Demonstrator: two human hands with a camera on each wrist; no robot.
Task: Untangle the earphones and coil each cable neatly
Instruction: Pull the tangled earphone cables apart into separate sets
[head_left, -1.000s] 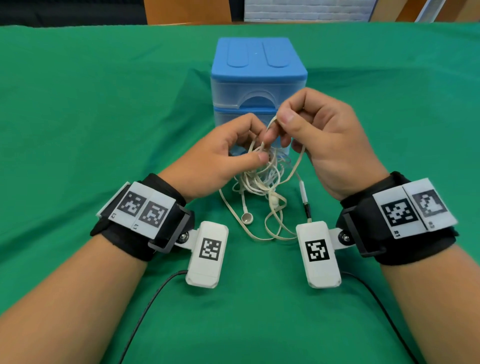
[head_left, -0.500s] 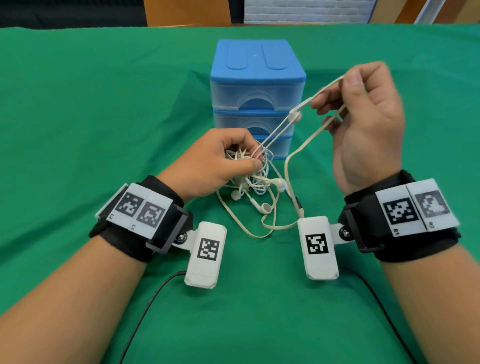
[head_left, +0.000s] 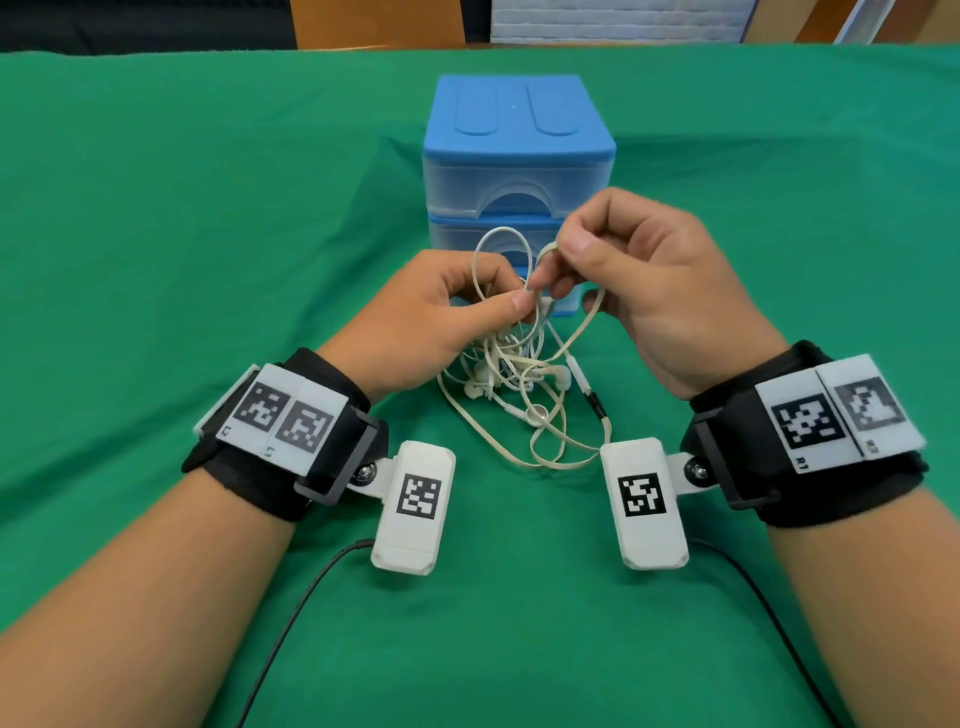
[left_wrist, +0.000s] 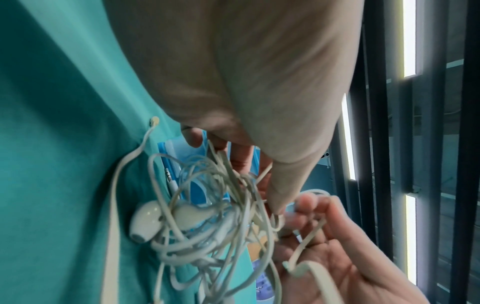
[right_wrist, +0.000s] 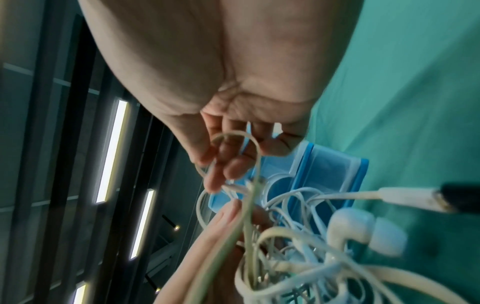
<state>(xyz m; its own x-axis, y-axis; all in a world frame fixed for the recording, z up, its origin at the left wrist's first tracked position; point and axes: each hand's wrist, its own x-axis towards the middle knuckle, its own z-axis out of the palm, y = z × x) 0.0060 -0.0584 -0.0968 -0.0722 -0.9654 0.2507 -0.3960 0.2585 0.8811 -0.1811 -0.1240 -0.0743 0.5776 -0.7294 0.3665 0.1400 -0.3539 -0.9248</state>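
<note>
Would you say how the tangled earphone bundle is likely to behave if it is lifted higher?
The earphone bundle looks floppy: loops sag from the left hand and right hand. Probably light, held by fingertip pinches. Dangling earbuds would likely swing and snag.

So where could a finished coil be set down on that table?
Bare green cloth lies left and right of the blue drawer unit. It is crowded between the left hand and right hand, under the tangled earphones.

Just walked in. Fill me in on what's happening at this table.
A person is picking apart a tangle of earphones over a green tablecloth. The left hand pinches the knot at its top, and the right hand pinches a cable loop beside it. Nothing is coiled yet. A blue drawer unit stands behind.
</note>
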